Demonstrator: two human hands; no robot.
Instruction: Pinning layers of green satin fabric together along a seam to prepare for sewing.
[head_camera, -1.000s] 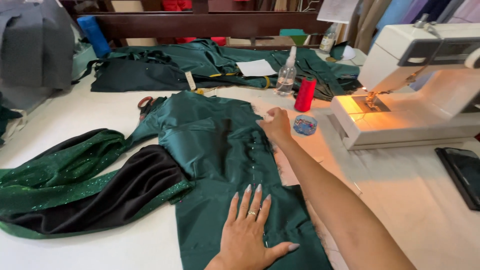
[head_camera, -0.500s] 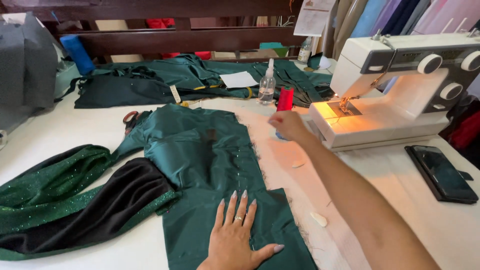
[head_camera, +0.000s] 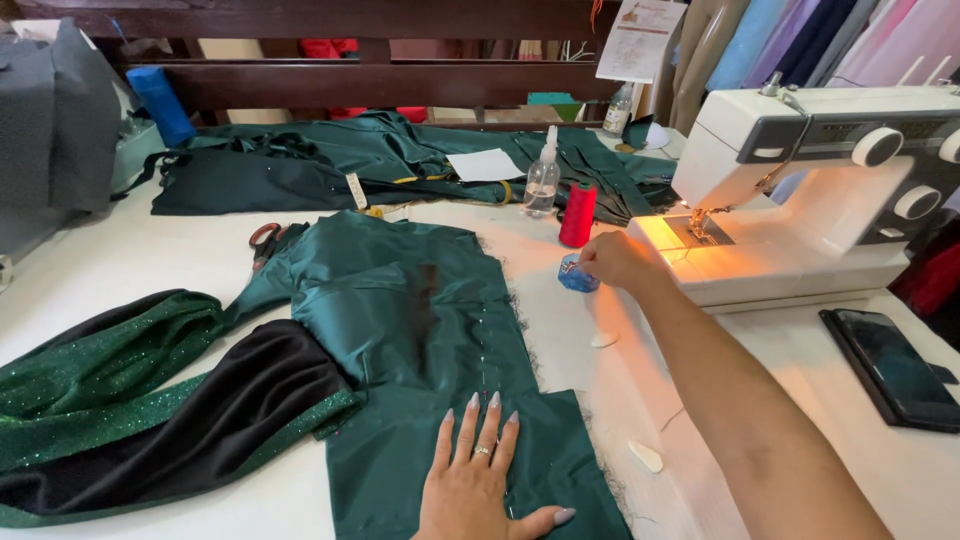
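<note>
My left hand (head_camera: 478, 478) lies flat and spread wide on the dark green satin piece (head_camera: 420, 340), palm down near its lower edge, pinning the cloth to the white table (head_camera: 120, 260). My right hand (head_camera: 615, 262) is stretched out past the fabric's frayed right edge, fingers drawn narrow over a small blue container (head_camera: 577, 274) that sits just beside the base of the white sewing machine (head_camera: 800, 200); I think my fingertips are picking at something inside it, though from here I cannot tell whether they hold anything. A red spool of thread (head_camera: 577, 214) and a clear spray bottle (head_camera: 542, 177) stand just behind it. The satin spreads across the middle of the table, with a line of pins running down near its right edge. To me it looks light, soft and slippery, the sort of cloth that slides and frays readily, so a flat palm holds it better than a pinch, and any lifting is best done at the pinned edge, where the layers look joined. To its left lies a heap of sparkly green and black fabric (head_camera: 150, 390), with scissors (head_camera: 266, 240) by the top corner. A dark phone (head_camera: 895, 375) rests on the right.
</note>
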